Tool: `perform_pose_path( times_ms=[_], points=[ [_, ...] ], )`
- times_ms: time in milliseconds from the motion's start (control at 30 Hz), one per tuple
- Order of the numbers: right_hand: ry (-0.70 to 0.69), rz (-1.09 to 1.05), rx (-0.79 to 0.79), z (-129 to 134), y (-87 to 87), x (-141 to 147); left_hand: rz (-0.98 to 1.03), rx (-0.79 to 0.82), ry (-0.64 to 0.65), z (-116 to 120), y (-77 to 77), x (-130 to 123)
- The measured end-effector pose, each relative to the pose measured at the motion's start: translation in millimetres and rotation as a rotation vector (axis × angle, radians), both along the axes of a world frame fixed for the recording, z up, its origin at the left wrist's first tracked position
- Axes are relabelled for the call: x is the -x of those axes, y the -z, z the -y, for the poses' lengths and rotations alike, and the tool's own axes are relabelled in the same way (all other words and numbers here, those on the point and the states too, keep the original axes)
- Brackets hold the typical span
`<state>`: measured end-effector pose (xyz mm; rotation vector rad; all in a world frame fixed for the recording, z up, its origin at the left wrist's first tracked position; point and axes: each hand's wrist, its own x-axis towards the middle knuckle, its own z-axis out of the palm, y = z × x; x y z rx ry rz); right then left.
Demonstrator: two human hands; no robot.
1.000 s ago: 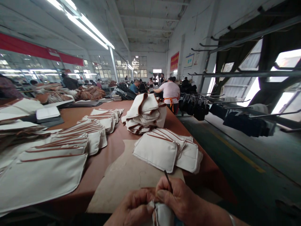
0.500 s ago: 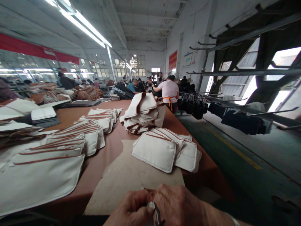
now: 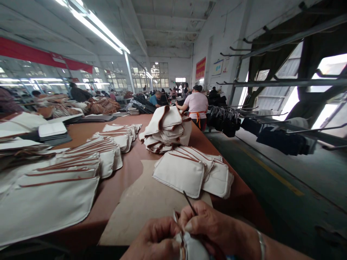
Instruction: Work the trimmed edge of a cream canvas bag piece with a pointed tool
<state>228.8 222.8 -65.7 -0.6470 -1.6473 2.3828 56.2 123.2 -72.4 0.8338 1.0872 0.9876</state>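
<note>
At the bottom centre, my left hand (image 3: 157,238) pinches the edge of a white fabric piece (image 3: 195,248) with brown trim. My right hand (image 3: 211,224) is closed beside it, fingers at the same edge, with a thin dark pointed tool (image 3: 190,203) sticking up from its grip. Just beyond the hands, white brown-edged pouches (image 3: 180,171) lie fanned on a beige sheet (image 3: 135,206). Behind them stands a heap of folded white pieces (image 3: 165,126).
Rows of white pieces (image 3: 62,202) cover the left of the brown table (image 3: 130,173). A person in a pink shirt (image 3: 196,103) stands by its far right edge. Metal racks (image 3: 287,83) with dark hanging items (image 3: 282,140) line the right side.
The dark pointed tool now shows upright in my right hand, which has lifted slightly. More of the white fabric piece shows between my hands. The view has shifted a little.
</note>
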Motion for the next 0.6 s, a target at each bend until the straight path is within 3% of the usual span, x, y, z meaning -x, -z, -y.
perform_pose_path(
  times_ms=[100, 333, 467, 533, 600],
  points=[
    [0.037, 0.012, -0.009, 3, 2.1, 1, 0.023, -0.004, 0.014, -1, -1.7, 3],
    [0.034, 0.085, -0.161, 1, -0.5, -2, -0.146, -0.035, -0.023, -8, 6.1, 4],
    [0.022, 0.132, -0.208, 2, -6.2, -1, -0.179, 0.007, -0.030, -8, -2.3, 3],
    [0.029, 0.151, -0.370, 2, -12.0, -2, -0.114, 0.065, -0.047, -6, -10.4, 1],
    [0.088, 0.140, -0.676, 2, -19.8, -5, -0.057, 0.106, -0.086, -3, -18.6, -1]
  ],
)
